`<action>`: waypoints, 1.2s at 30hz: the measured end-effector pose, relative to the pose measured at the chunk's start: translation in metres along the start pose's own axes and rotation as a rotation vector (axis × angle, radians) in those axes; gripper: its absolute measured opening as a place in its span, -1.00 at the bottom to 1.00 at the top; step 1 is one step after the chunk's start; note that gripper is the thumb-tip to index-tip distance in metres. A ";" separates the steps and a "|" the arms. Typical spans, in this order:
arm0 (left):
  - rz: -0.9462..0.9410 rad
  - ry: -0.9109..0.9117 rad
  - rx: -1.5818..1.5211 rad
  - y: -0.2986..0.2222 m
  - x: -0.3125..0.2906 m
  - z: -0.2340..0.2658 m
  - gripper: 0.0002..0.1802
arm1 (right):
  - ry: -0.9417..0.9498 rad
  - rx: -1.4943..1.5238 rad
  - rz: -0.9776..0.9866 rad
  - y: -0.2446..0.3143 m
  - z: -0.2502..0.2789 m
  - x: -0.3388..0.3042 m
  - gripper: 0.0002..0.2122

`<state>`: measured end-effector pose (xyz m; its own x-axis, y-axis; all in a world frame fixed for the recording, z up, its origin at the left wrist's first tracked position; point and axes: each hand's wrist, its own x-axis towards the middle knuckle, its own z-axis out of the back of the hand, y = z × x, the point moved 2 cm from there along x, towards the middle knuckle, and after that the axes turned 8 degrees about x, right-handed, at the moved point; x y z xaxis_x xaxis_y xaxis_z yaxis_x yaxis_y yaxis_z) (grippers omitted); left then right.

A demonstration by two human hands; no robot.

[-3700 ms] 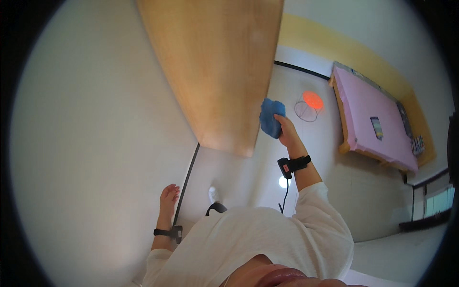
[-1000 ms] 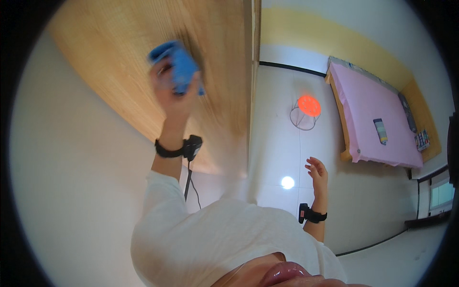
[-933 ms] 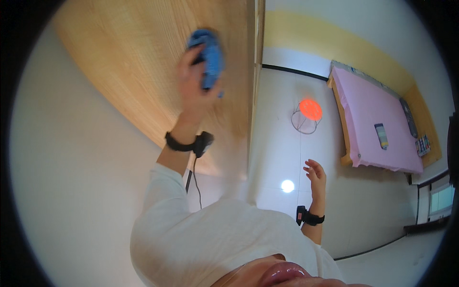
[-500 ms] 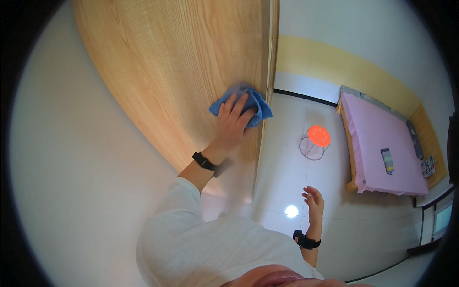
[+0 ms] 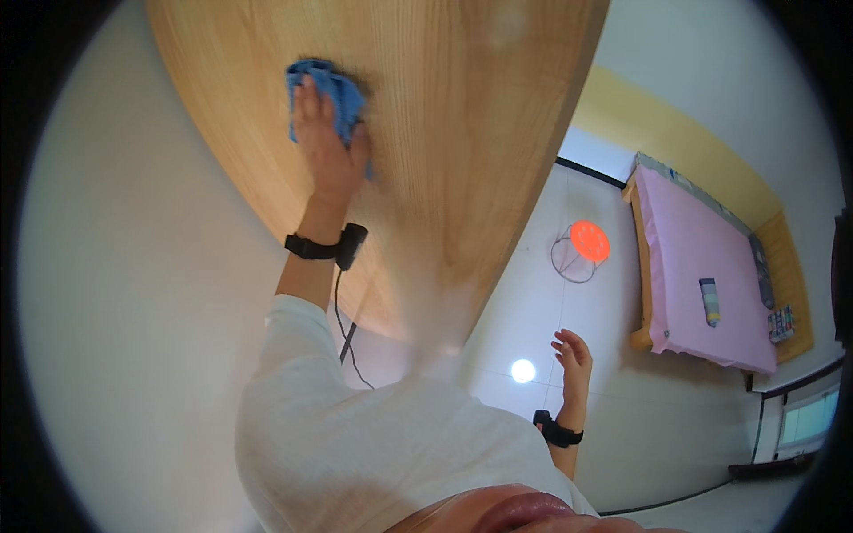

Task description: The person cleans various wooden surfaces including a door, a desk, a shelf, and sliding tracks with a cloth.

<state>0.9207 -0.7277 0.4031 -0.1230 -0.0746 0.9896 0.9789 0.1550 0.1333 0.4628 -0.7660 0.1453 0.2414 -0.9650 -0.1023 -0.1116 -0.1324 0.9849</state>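
My left hand [image 5: 327,155] presses a crumpled blue cloth [image 5: 342,96] flat against a tall light wood-grain door panel [image 5: 444,133]. Its fingers lie over the cloth, with the thumb out to the right. Part of the cloth is hidden under the palm. Down at my right side hangs my right hand [image 5: 573,354], holding nothing, its fingers loosely bent and apart. Both wrists wear black straps, and a thin black cable [image 5: 345,329] runs down from the left one.
A pale wall [image 5: 133,311] borders the panel on the left. Right of the panel stands an orange-topped stool [image 5: 589,241] on the tiled floor [image 5: 640,417]. Farther right is a bed with a pink cover [image 5: 693,240]. A rolled striped item [image 5: 709,302] lies on it.
My left hand has carried the cloth up and left, from near the panel's right edge to its upper left. That edge now slants farther right. My right hand still hangs at my side.
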 end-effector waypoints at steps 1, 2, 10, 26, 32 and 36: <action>0.027 -0.041 -0.005 0.010 0.003 0.004 -0.33 | 0.003 0.001 -0.007 0.005 -0.006 -0.001 -0.74; 0.069 -0.044 -0.001 0.018 0.006 0.009 -0.33 | 0.006 0.001 -0.015 0.008 -0.009 -0.001 -0.74; 0.407 -0.043 0.045 0.086 -0.011 0.056 -0.26 | 0.015 0.071 0.033 0.035 -0.024 -0.008 -0.63; 0.652 -0.159 -0.068 0.019 -0.052 0.140 -0.10 | -0.047 0.147 0.611 0.088 -0.037 -0.008 -0.41; 0.539 -0.126 0.023 0.003 -0.023 0.136 -0.11 | -0.073 0.151 0.637 0.071 -0.034 -0.007 -0.34; 0.455 -0.080 0.037 -0.033 0.018 0.129 -0.07 | -0.063 0.144 0.660 0.048 -0.023 0.006 -0.38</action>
<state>0.8649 -0.6069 0.4232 0.3042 0.0848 0.9488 0.9299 0.1898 -0.3151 0.4808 -0.7728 0.1954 0.0225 -0.8647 0.5017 -0.3442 0.4645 0.8160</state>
